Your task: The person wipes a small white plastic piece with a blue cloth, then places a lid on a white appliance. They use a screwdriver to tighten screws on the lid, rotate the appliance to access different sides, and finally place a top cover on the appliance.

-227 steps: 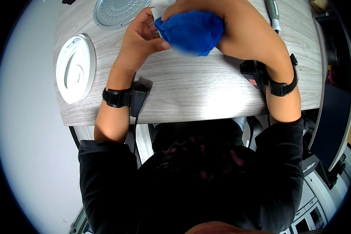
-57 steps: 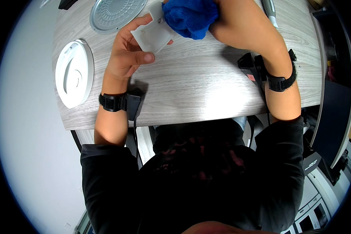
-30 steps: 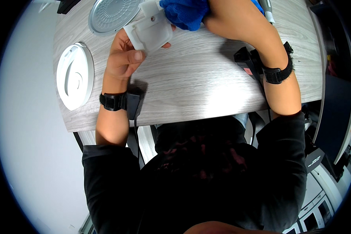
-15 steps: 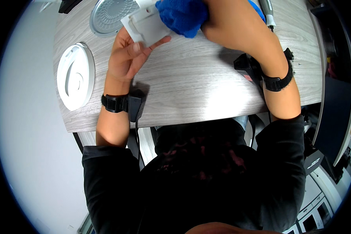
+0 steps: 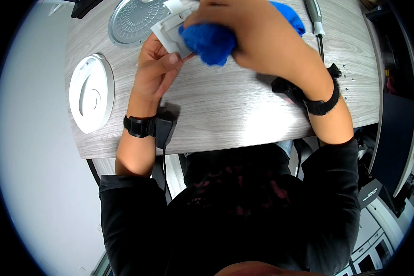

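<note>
My left hand (image 5: 157, 69) grips a white plastic housing part (image 5: 166, 33) by its near edge, thumb on top. A bunched blue cloth (image 5: 210, 45) is in my right hand (image 5: 244, 27), its fingers closed around it and partly smeared by motion. The cloth presses against the right side of the white part and hides some of it. More blue cloth (image 5: 290, 17) shows beyond my right hand. Both wrists wear black straps with small black boxes.
A round grey perforated disc (image 5: 135, 23) lies at the far left. Nearer on the left is a white oval shell (image 5: 92, 94). A grey-handled screwdriver (image 5: 314, 17) with a cord lies at the far right, and several small screws (image 5: 346, 78) lie near my right wrist.
My right hand has moved left and nearer with the cloth, over more of the white part. The left hand and white part have shifted slightly right.
</note>
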The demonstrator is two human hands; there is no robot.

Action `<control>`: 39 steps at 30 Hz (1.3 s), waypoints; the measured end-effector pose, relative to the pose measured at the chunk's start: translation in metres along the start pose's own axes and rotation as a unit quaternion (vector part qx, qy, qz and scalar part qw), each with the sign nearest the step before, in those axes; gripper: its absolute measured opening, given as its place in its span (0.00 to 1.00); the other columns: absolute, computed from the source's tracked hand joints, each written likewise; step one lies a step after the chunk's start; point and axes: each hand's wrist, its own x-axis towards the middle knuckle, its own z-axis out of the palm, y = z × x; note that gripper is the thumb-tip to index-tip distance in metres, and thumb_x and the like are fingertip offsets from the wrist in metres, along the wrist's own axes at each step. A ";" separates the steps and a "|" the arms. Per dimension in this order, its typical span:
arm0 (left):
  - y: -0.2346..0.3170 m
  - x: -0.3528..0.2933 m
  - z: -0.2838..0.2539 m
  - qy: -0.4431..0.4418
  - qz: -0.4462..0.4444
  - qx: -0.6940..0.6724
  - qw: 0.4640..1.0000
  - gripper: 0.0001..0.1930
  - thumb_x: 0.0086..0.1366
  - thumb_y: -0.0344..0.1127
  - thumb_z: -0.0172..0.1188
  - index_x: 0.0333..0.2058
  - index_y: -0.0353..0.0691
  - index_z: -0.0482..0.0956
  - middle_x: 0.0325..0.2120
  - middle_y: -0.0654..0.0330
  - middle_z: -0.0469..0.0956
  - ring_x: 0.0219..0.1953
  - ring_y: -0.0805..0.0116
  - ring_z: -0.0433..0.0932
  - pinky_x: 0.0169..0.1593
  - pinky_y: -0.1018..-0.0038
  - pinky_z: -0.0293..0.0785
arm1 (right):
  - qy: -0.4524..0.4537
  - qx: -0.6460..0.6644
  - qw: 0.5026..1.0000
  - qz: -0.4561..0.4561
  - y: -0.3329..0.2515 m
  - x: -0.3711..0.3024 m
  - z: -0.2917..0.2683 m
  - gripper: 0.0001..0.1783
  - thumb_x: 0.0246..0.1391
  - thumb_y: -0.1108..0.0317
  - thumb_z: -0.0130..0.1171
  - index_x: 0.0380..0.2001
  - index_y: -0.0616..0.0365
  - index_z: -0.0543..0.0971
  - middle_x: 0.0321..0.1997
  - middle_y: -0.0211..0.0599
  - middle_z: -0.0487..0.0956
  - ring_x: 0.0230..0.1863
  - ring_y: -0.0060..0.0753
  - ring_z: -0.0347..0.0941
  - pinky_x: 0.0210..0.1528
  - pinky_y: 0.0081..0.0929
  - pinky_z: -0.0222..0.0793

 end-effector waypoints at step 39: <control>-0.001 0.004 0.002 0.005 0.019 -0.044 0.999 0.32 0.60 0.25 0.63 0.63 0.39 0.65 0.58 0.51 0.74 0.59 0.57 0.74 0.64 0.55 0.70 | -0.080 0.021 0.987 0.138 -0.003 0.004 -0.008 0.17 0.43 0.79 0.58 0.41 0.59 0.81 0.35 0.41 0.74 0.41 0.48 0.69 0.43 0.38 0.64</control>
